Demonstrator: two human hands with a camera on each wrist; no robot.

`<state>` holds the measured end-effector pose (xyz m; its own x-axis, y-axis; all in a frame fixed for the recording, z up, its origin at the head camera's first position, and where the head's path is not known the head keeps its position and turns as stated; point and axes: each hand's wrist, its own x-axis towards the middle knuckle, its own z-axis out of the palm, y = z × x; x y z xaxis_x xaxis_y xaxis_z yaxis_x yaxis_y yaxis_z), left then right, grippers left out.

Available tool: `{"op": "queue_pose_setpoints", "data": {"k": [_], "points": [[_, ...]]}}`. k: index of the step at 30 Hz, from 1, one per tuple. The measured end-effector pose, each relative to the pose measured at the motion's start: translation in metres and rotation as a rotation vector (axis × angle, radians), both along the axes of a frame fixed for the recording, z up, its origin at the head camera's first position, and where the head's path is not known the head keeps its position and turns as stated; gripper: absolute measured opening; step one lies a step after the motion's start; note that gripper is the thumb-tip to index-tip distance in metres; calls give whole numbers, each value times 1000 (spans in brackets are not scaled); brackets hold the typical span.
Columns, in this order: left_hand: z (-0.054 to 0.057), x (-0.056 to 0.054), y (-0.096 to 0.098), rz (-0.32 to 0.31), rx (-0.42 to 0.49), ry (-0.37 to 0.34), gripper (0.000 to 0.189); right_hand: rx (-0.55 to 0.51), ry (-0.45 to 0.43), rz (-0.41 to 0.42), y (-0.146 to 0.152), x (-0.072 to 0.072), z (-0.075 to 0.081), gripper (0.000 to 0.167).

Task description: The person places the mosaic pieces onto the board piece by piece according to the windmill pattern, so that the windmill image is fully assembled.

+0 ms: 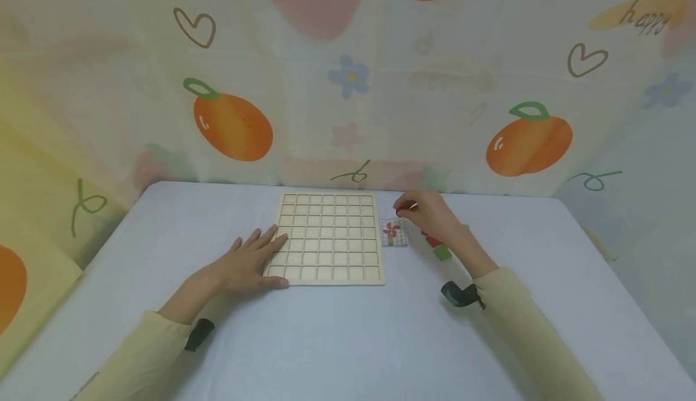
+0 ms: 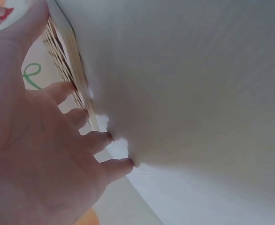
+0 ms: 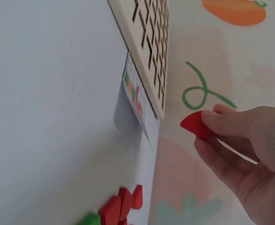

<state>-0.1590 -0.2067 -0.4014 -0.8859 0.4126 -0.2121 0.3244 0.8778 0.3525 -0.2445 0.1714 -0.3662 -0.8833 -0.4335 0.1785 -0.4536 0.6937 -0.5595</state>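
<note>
A pale wooden grid board (image 1: 326,245) lies on the white table, its square cells bare. My left hand (image 1: 244,266) rests along its left side with fingers spread, the thumb at the near left corner; in the left wrist view, thumb and fingertips (image 2: 67,89) meet the board's edge. Raised above the table right of the board, my right hand (image 1: 433,215) pinches a small red wedge-shaped block (image 3: 194,124) with a rounded edge between thumb and fingers. Below that hand, a small gridded pattern card (image 1: 393,232) showing a red flower sits against the board's right edge.
Loose red blocks (image 1: 432,241) and a green block (image 1: 443,253) lie on the table right of the card, partly hidden by the right forearm. Behind the table's far edge hangs a fruit-print curtain (image 1: 304,105). Dark wrist-worn devices (image 1: 459,294) sit under both wrists.
</note>
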Motion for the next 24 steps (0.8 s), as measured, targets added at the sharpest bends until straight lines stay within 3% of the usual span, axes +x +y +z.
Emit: {"op": "queue_pose_setpoints", "data": {"k": [7, 18, 24], "points": [[7, -3, 8, -16, -2, -11, 102, -88, -1, -22, -18, -16, -9, 14], [10, 3, 6, 5, -22, -39, 101, -149, -71, -2, -64, -24, -14, 16], [8, 2, 6, -10, 0, -36, 99, -187, -127, -58, -81, -31, -13, 17]]}}
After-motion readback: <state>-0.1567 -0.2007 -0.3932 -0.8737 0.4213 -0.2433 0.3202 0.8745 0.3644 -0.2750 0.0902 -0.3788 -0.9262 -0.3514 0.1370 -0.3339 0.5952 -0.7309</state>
